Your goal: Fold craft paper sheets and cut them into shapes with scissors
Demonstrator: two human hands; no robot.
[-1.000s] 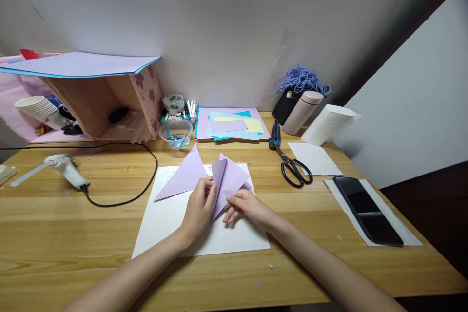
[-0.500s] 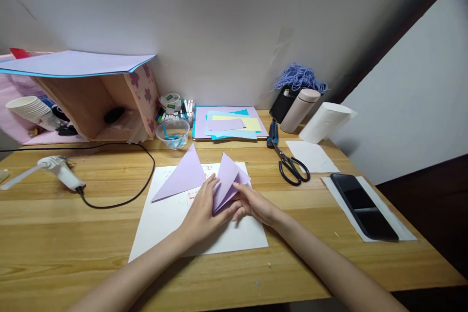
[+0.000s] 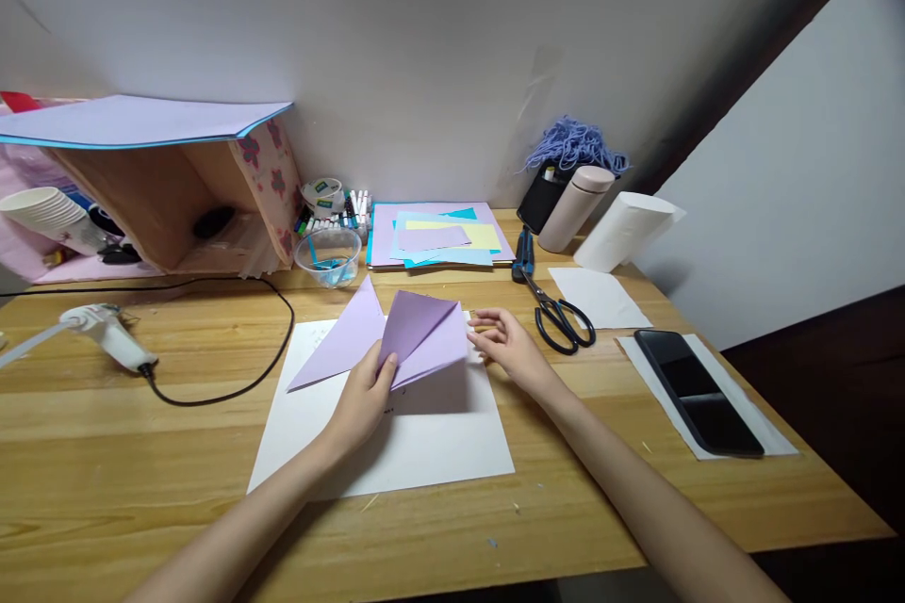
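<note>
A folded lilac paper stands lifted above a white sheet on the wooden desk. My left hand pinches its lower left corner and holds it up. A second lilac triangle lies flat just to the left, partly behind the lifted piece. My right hand rests to the right of the paper with fingers loosely spread, its fingertips near the paper's right edge, holding nothing.
Black scissors and a blue tool lie right of my hand. A phone sits on white paper. A stack of coloured paper, a clear cup, markers, a glue gun with its cord, and a cardboard box stand behind.
The lilac paper was gripped by both hands; now my right hand has let go and moved right, while my left hand has unfolded and lifted the piece.
</note>
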